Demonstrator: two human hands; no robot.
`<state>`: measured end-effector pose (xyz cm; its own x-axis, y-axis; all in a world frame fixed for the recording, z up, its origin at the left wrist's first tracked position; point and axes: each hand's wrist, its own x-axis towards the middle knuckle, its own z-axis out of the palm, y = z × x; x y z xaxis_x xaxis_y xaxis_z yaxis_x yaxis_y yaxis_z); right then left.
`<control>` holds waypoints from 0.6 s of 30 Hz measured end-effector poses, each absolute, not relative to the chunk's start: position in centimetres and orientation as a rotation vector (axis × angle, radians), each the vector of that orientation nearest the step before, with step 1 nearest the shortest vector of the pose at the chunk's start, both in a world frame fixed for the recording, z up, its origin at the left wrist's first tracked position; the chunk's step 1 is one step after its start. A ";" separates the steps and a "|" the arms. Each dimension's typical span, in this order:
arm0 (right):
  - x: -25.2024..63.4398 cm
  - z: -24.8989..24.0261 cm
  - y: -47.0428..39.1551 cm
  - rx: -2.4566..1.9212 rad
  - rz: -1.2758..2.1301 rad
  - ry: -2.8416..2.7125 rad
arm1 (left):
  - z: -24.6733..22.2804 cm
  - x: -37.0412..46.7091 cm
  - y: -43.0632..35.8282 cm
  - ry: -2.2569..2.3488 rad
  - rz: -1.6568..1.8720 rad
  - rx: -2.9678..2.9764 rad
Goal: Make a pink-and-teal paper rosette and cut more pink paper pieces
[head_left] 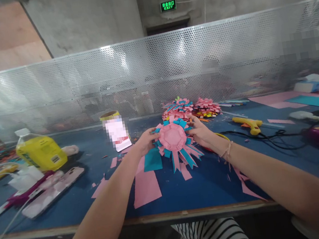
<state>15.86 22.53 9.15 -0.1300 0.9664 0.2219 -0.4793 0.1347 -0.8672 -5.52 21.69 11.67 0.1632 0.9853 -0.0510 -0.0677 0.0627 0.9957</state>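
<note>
Pointing its tails (176, 160) downward, slightly right, the rosette (172, 136) sits between hands (145, 142) (201, 131).

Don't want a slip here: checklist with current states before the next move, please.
1. Left hand gripping the paper rosette at its edge: ok.
2. Right hand on the opposite edge: ok.
3. Yellow glue gun lying on the table, in neither hand: ok.
4. Glue gun heated: cannot tell.
5. Space between the forearms free of loose paper: not ok, pink paper lies there.
6. White cap on the bottle of yellow liquid: ok.
</note>
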 end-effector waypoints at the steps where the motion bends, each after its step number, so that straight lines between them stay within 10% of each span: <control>1: 15.9 9.3 22.5 -0.635 1.392 -1.043 | 11.6 -5.5 21.7 1.081 1.089 1.202; 10: 16.1 8.7 22.8 -0.748 1.474 -1.066 | 11.2 -5.5 22.5 1.081 1.199 1.277; 18: 18.8 17.1 21.0 -0.429 0.531 -1.402 | 11.1 -5.9 22.6 1.182 1.143 1.239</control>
